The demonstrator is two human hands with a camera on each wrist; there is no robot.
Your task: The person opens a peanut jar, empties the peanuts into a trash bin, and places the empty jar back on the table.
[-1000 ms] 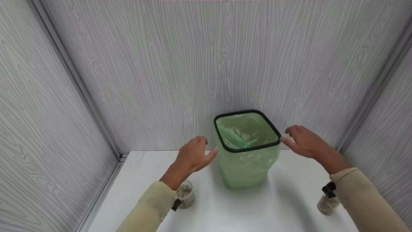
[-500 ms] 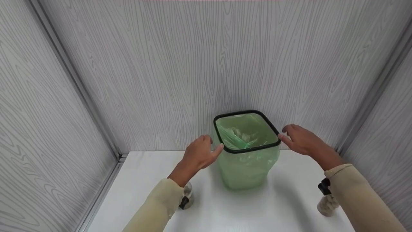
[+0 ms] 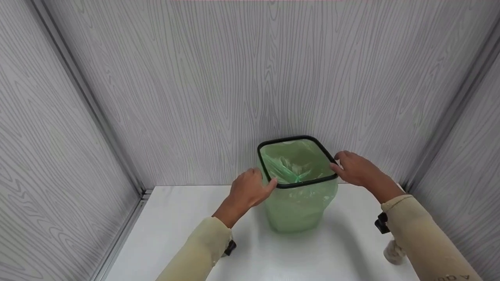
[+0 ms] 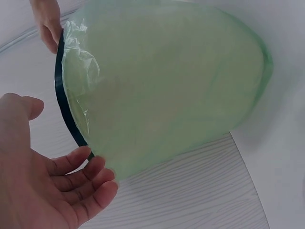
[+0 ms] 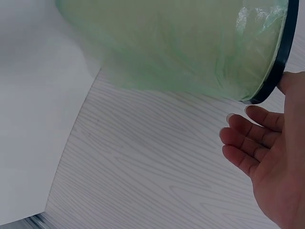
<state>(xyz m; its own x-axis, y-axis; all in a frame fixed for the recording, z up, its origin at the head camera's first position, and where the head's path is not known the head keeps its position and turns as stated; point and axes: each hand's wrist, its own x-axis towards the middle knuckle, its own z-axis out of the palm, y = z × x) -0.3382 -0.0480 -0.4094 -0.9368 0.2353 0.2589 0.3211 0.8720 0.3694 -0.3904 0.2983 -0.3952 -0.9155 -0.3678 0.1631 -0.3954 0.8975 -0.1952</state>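
A trash bin (image 3: 297, 210) stands upright on the table, draped in a translucent green trash bag (image 4: 167, 90) held by a square black rim ring (image 3: 308, 182). My left hand (image 3: 250, 189) is at the rim's near left corner; in the left wrist view its fingertips (image 4: 97, 164) reach the side of the bag while the thumb stays apart. At the opposite side is my right hand (image 3: 357, 169), its thumb at the ring. The right wrist view shows that hand's fingers (image 5: 252, 133) loosely bent beside the bin, with a gap to the bag.
A small clear container with pale pieces (image 3: 394, 253) sits by the right sleeve (image 3: 429, 234). Another lies mostly hidden under the left sleeve (image 3: 199, 249). Wood-grain panels (image 3: 195, 97) close in the white table (image 3: 172, 218) behind and at both sides.
Both hands have moved inward to the bin's rim, the left rightward and the right leftward. The left sleeve now hides most of the container beneath it.
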